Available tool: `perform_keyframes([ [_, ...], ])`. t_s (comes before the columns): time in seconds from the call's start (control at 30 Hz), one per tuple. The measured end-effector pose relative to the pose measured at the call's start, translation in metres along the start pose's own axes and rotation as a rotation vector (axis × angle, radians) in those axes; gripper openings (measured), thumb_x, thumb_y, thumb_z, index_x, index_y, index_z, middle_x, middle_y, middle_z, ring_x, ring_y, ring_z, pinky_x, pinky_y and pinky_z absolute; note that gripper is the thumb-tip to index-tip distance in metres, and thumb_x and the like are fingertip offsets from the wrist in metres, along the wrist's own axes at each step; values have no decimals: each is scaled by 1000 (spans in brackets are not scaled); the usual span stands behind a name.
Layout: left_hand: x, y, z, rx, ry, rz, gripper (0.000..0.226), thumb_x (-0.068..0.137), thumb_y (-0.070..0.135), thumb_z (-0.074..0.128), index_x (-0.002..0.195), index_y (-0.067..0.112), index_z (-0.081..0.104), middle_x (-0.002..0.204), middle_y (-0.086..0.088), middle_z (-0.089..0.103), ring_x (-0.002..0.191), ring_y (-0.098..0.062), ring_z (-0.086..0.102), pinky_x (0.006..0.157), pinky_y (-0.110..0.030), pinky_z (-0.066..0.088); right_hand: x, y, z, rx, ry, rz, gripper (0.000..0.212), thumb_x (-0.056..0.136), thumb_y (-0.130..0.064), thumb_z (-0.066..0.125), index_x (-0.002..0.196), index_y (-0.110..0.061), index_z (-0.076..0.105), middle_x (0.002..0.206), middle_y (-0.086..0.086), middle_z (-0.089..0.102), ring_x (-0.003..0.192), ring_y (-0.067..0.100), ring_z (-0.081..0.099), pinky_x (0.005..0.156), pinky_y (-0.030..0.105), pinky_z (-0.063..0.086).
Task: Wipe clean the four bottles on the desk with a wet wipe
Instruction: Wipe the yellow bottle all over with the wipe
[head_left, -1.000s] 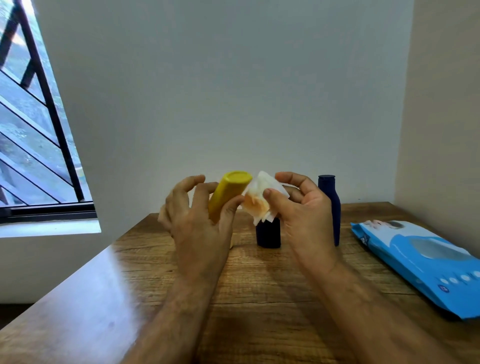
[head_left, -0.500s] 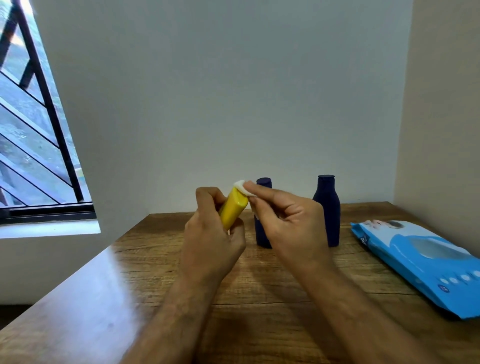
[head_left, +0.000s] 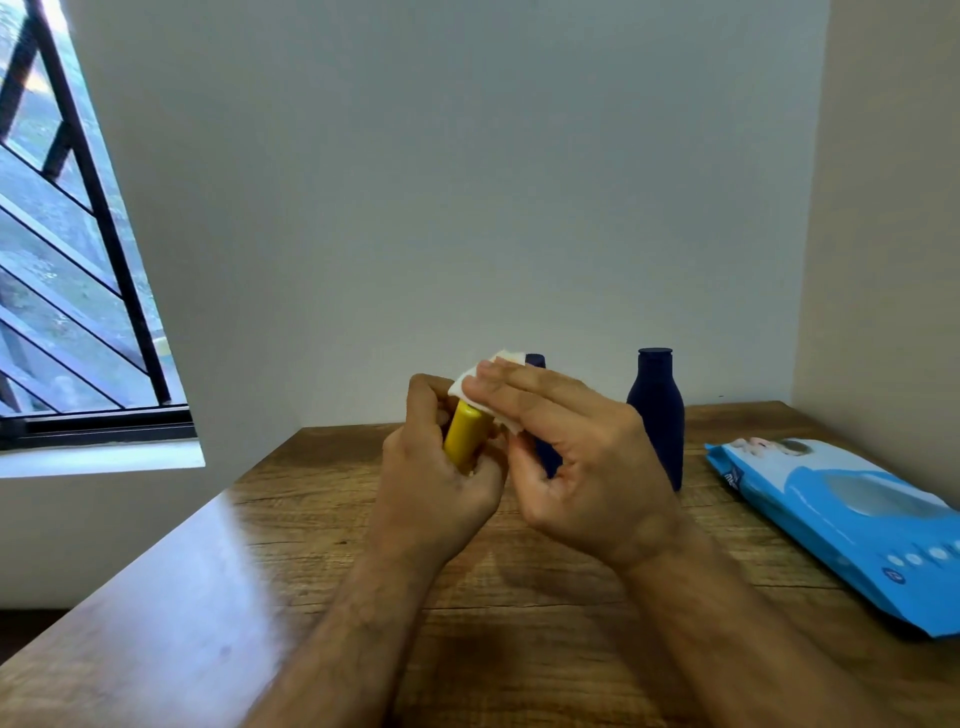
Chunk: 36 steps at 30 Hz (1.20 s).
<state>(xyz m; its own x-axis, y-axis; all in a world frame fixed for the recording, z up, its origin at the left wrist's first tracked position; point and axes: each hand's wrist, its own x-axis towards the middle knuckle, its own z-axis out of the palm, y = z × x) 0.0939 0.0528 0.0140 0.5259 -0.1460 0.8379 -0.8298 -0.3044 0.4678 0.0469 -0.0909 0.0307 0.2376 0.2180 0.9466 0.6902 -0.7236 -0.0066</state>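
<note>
My left hand (head_left: 434, 478) is wrapped around a small yellow bottle (head_left: 465, 435), held tilted above the wooden desk (head_left: 311, 519). My right hand (head_left: 582, 467) presses a white wet wipe (head_left: 470, 387) against the bottle's upper end with its fingers stretched over it. Behind my right hand stands a dark blue bottle (head_left: 545, 454), mostly hidden, with only its cap and a sliver of its body showing. A taller dark blue bottle (head_left: 657, 415) stands upright to the right of it. No other bottle shows.
A blue pack of wet wipes (head_left: 852, 519) lies flat at the desk's right side, near the side wall. The back wall runs just behind the bottles. A barred window (head_left: 67, 291) is at the left, beyond the desk's left edge.
Both hands have dropped lower toward the desk. The yellow bottle sits deeper in my left fist, and the wipe has shifted from hanging loose beside it to covering its upper end.
</note>
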Motion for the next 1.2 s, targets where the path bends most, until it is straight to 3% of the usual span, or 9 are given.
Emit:
perform_keyframes([
  [0.1,0,1,2,-16,9,16,41,80,5,78,102,19,46,76,5,60,61,-11,63,48,-20,50,1,-1,-1,-16,88,93,36,90,-9,60,125,-14,66,120,6,64,106,15,64,83,27,57],
  [0.27,2,2,3,-20,29,18,44,85,12,78,106,30,44,86,3,69,73,-10,68,57,-20,55,7,-3,0,74,306,303,27,89,-3,65,114,-11,71,105,-1,73,97,2,64,81,9,51],
  [0.4,2,0,2,-42,58,26,33,89,13,72,101,25,44,75,8,60,58,-11,60,46,-19,47,3,-4,4,59,169,187,30,91,-14,59,119,-13,69,119,0,70,114,8,62,93,32,55],
  [0.5,1,-6,1,-71,24,45,28,85,11,65,101,19,44,74,7,59,61,-11,61,48,-22,49,1,-3,7,-2,127,19,30,88,-11,63,117,-9,70,120,4,69,118,15,61,98,39,51],
  [0.6,0,-6,0,-83,-44,72,30,82,7,61,105,16,44,78,6,60,64,-9,62,50,-20,48,2,-3,7,-18,148,-29,27,88,-12,65,114,-8,71,116,4,71,115,16,63,97,39,50],
  [0.7,-1,-4,0,-50,-38,89,37,84,8,63,101,33,41,73,14,54,59,-5,58,49,-10,40,2,0,5,15,140,71,28,87,-10,66,114,-11,72,114,0,72,113,11,63,96,38,51],
  [0.87,-1,-6,2,5,-52,87,42,90,13,71,98,41,40,83,22,58,68,-6,60,51,-12,43,1,4,1,45,108,188,28,90,-16,59,115,-15,72,114,-5,72,113,6,62,94,35,52],
  [1.07,-2,-13,3,-81,-74,34,30,80,5,60,101,17,42,76,8,59,63,-12,59,48,-23,46,2,-7,0,65,67,48,27,85,-9,63,110,-9,73,111,2,73,110,12,66,94,35,54],
  [1.2,-2,-12,3,-74,-73,76,28,81,8,62,101,14,43,74,9,56,61,-8,58,48,-17,42,3,-3,-1,80,85,82,28,83,-4,66,110,-11,73,109,1,74,107,10,66,97,33,52],
])
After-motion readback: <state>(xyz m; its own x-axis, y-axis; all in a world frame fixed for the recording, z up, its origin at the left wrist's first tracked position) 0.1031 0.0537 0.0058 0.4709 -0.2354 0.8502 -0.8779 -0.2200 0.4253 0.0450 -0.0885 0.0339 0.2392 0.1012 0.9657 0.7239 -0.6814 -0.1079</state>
